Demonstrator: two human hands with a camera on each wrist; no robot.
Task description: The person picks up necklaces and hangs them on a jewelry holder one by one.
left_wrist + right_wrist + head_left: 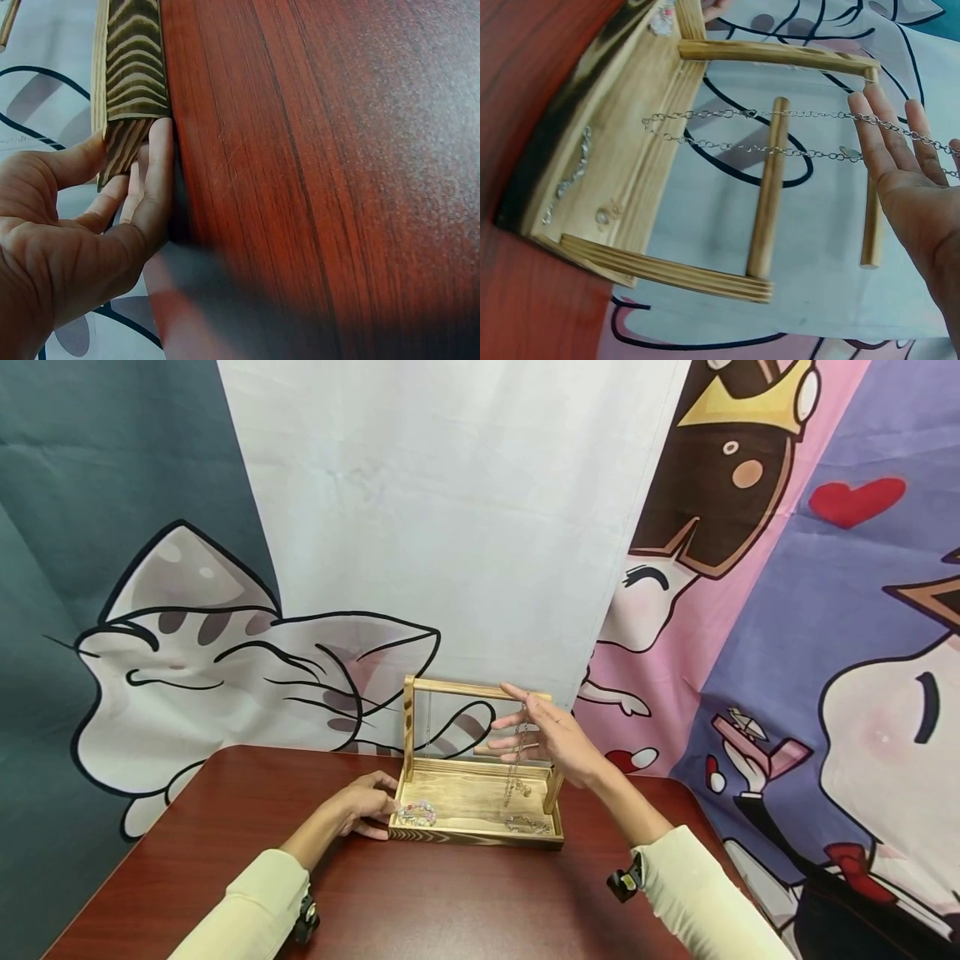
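A wooden jewelry stand (pixel 408 727) rises from a shallow tray base (pixel 465 793) on the table. My left hand (pixel 367 806) grips the base's left end, thumb on one side and fingers on the other; the left wrist view shows that hand (pixel 97 217) around the base's end (pixel 139 82). In front of the stand's right half, my right hand (pixel 558 735) is raised with its fingers stretched out and apart. A silver chain necklace (pixel 513 777) hangs from it in a loop. The right wrist view has the necklace (pixel 727 145) crossing the right hand's (pixel 922 172) straight fingers.
A beaded bracelet (pixel 417 814) lies at the tray's left, and a silver chain bracelet (pixel 527 825) at its right. One thin chain (pixel 429 718) hangs from the top bar (pixel 457 689). A lower bar (pixel 769 187) juts from the right post. Behind is a printed cloth (pixel 450 527).
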